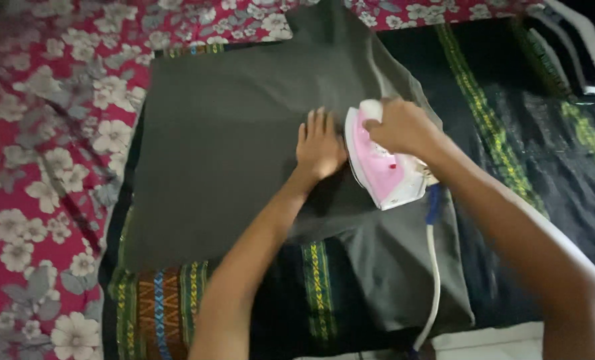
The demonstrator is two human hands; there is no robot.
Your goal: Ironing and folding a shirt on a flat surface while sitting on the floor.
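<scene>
On grey cloth [224, 133]: left hand [319, 148] flat, right hand [399, 125] gripping pink iron [381, 167].

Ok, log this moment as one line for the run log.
left hand: flat on grey garment | right hand: gripping pink-and-white iron | iron: on garment

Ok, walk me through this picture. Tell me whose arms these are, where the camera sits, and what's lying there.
There is one picture, taken by a camera worn on a person's head, looking down at their own bare arms. The left hand lies flat, pressing on a dark grey garment. The right hand grips the handle of a pink and white iron resting on that garment; its white cord trails toward the person. Underneath is a black cloth with green and yellow woven bands, laid over a red floral sheet.
</scene>
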